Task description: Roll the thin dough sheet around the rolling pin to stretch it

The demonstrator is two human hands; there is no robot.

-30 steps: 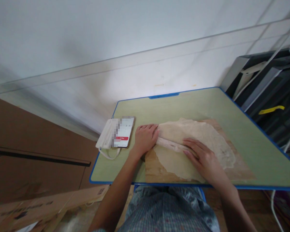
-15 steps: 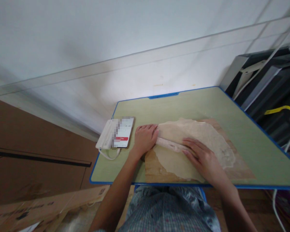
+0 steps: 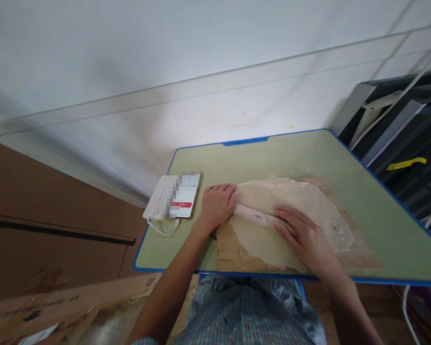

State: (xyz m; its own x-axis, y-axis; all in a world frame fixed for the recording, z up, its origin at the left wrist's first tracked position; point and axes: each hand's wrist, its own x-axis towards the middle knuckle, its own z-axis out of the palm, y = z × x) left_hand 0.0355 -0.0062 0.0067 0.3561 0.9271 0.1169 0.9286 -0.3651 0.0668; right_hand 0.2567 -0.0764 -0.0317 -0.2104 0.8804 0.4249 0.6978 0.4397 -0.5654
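Note:
A thin sheet of pale dough lies spread on a wooden board on the green table. A rolling pin crosses the dough, partly wrapped in it. My left hand rests palm down on the pin's left end. My right hand presses flat on its right part, fingers stretched over the dough. Both hands hide the pin's ends.
A phone lies on a white power bank with a cable at the table's left edge. Dark panels and cables stand to the right. Cardboard lies on the floor at the left. A white wall is behind.
Hands, pin and dough keep the same pose. The view has shifted very slightly.

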